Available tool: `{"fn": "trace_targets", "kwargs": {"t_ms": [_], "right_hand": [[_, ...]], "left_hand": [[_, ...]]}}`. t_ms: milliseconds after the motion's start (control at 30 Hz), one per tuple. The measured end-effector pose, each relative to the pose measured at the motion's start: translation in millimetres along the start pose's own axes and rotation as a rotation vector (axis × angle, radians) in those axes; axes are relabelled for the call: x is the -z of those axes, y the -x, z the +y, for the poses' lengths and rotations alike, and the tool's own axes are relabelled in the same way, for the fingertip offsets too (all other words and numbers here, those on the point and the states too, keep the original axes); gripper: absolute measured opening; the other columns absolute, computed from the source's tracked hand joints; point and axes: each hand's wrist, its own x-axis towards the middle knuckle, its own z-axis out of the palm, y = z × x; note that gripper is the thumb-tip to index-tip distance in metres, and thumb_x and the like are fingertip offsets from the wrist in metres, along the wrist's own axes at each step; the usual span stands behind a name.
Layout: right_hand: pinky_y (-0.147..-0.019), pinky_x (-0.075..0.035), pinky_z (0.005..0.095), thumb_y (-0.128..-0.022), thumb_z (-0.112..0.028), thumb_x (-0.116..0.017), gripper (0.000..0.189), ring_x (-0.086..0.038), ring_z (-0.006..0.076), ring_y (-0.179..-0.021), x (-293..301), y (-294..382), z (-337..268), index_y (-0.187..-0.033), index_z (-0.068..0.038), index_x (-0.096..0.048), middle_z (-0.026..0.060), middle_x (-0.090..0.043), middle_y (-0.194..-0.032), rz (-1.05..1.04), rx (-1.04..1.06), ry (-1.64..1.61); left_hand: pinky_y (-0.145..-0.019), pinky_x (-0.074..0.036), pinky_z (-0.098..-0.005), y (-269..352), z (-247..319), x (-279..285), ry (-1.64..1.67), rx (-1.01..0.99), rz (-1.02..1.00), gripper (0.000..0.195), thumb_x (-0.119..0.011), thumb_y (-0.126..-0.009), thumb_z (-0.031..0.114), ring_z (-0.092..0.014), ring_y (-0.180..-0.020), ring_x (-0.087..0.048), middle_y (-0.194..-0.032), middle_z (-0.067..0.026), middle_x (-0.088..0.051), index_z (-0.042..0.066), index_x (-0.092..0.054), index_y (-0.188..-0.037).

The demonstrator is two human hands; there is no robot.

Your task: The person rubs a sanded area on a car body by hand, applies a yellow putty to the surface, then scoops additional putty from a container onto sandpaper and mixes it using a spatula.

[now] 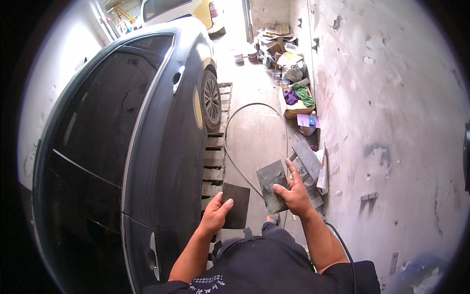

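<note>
Between the thumb and fingers of my left hand (216,214) is a dark rectangular sheet (237,205), which looks like sandpaper. My right hand (295,193) grips a second, greyer sheet (271,180), worn and dusty with a creased surface. Its thumb lies on the face of that sheet and the index finger points up past the edge. The two sheets are apart, both held in front of my body. To my left stands a dark car (170,147) with dull, sanded-looking panels and a pale filler patch (198,106) beside the rear wheel (211,99).
A hose (226,136) loops across the floor (253,132). Slatted grating (213,158) runs beside the car. Along the right wall (378,110) stand a small bench (307,158), a box of rags (297,106) and piled cardboard (277,29). Another vehicle (202,14) is at the back.
</note>
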Motion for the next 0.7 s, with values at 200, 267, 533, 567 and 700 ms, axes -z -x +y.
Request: {"fn": "trace_targets", "kwargs": {"t_ms": [200,267,533,567,700], "right_hand": [[-0.094,-0.046,0.0308,-0.086,0.0,-0.064,0.073,-0.057,0.0187,-0.109,19.0,-65.5,-10.5,-0.147,0.002,-0.022,0.0151,-0.055,-0.125,-0.089,-0.172,-0.064],[-0.094,-0.046,0.0321,-0.087,0.0,-0.062,0.071,-0.057,0.0186,-0.109,15.2,-85.9,-12.7,-0.146,0.003,-0.023,0.0146,-0.055,-0.126,-0.101,-0.276,-0.144],[-0.093,-0.047,0.0339,-0.086,-0.002,-0.063,0.071,-0.057,0.0214,-0.109,11.6,-193.4,-21.3,-0.146,0.005,-0.024,0.0156,-0.055,-0.125,-0.097,-0.391,-0.145],[-0.093,-0.048,0.0339,-0.086,-0.002,-0.063,0.071,-0.057,0.0215,-0.109,9.8,-207.7,-20.8,-0.146,0.005,-0.024,0.0155,-0.055,-0.125,-0.062,-0.403,-0.141],[-0.096,-0.047,0.0345,-0.087,-0.001,-0.062,0.074,-0.057,0.0232,-0.109,-27.7,-274.7,-31.2,-0.148,-0.001,-0.02,0.0176,-0.053,-0.127,-0.158,-0.251,-0.185]], "left_hand": [[-0.066,-0.048,-0.0377,-69.7,22.8,-8.7,-0.738,-0.235,0.033,0.021,-0.058,-0.091,0.009,-0.035,-0.072,-0.063,-0.078,-0.0187,-0.062,0.004,-0.055,-0.111],[-0.066,-0.049,-0.04,-89.2,35.8,-8.9,-0.875,-0.276,-0.025,0.019,-0.058,-0.09,0.008,-0.037,-0.075,-0.063,-0.08,-0.0189,-0.063,0.004,-0.056,-0.108],[-0.063,-0.049,-0.041,-191.0,61.9,28.5,-0.966,-0.454,-0.076,0.019,-0.059,-0.086,0.002,-0.04,-0.072,-0.063,-0.08,-0.0211,-0.064,0.002,-0.055,-0.105],[-0.063,-0.049,-0.0409,-206.6,66.0,35.4,-0.956,-0.432,-0.084,0.019,-0.059,-0.086,0.002,-0.041,-0.073,-0.063,-0.081,-0.0213,-0.064,0.002,-0.055,-0.106],[-0.065,-0.048,-0.0446,-269.8,76.3,70.0,-0.922,-0.319,-0.084,0.018,-0.057,-0.089,0.008,-0.044,-0.077,-0.06,-0.08,-0.0252,-0.061,0.0,-0.054,-0.104]]}}
